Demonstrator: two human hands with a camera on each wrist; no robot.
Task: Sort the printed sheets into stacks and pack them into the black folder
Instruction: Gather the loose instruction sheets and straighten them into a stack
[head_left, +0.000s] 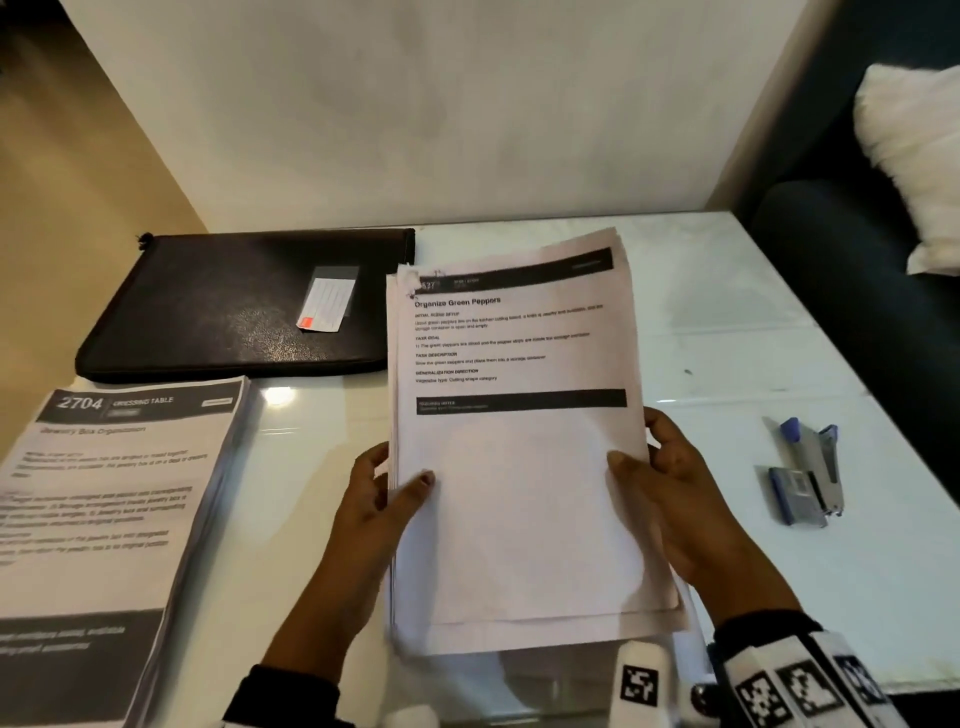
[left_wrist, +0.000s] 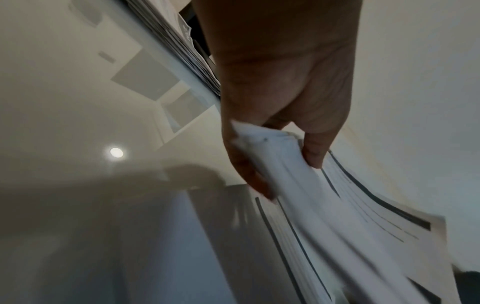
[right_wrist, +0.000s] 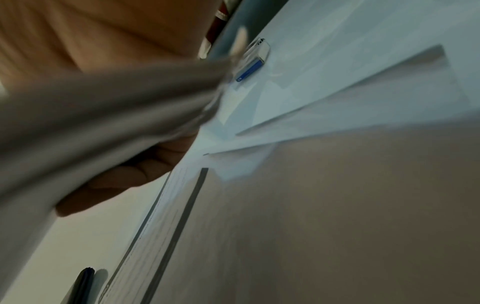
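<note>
Gripping the thick stack of white printed sheets (head_left: 519, 467), left hand (head_left: 374, 499) and right hand (head_left: 670, 499) clamp fingers on opposite edges above the glossy white table (head_left: 753, 332).

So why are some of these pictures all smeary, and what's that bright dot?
Head view: sharp; the white printed sheets read clearly. Left wrist view: those sheets streak from motion; the dot is a lamp's glare on the glossy white table. Right wrist view: heaviest blur.

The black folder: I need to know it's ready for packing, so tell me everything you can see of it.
The flat black leather-like folder lies closed on the white glossy table, at its far left against the wall. A clear pocket on its cover holds a white card with a red corner. A dark pull tab shows at its far left corner. Neither hand touches it.
</note>
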